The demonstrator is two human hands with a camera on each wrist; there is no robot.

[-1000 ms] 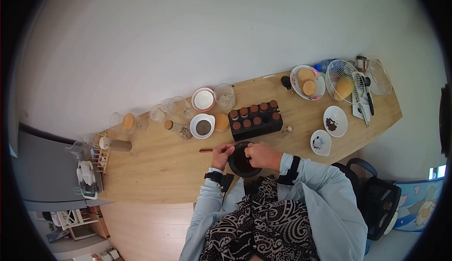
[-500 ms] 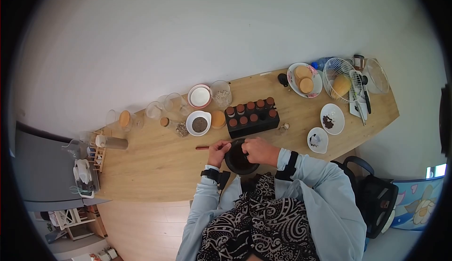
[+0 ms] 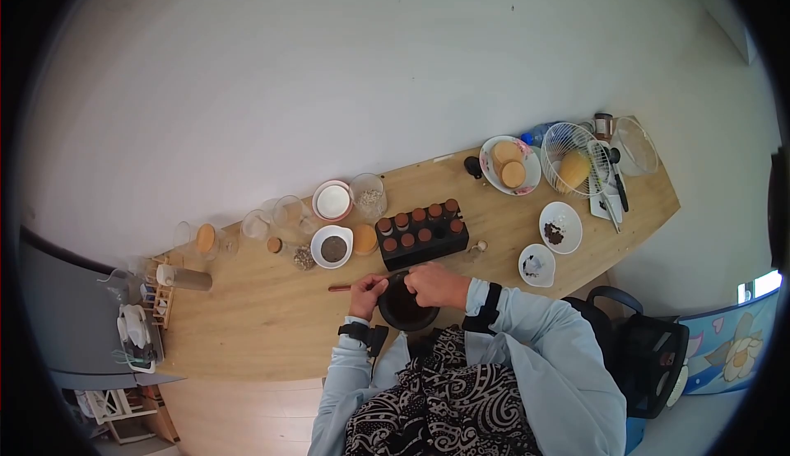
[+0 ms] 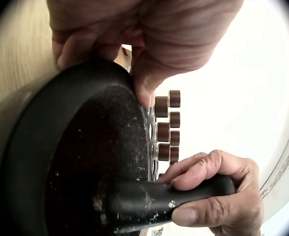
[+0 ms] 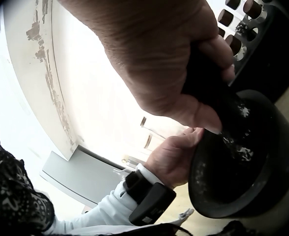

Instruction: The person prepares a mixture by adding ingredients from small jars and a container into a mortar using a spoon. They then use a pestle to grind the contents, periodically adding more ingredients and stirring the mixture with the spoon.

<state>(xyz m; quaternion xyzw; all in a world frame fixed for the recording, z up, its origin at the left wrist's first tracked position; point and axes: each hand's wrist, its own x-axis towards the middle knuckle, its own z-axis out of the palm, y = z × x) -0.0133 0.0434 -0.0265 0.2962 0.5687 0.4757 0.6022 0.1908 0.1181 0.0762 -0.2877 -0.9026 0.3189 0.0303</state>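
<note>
Head view shifted; right fingers (image 4: 203, 172) grip pestle (image 4: 142, 200), left fingers (image 4: 149, 82) pinch mortar (image 4: 31, 147).

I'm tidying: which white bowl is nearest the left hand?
The white bowl with greyish-brown contents, left of the black rack; others stand farther from the left hand.

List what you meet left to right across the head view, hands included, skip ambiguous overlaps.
Capped bottle → white bowl with grey-brown filling → left hand → black mortar → right hand → flowered dish → wire basket → clear bowl.
</note>
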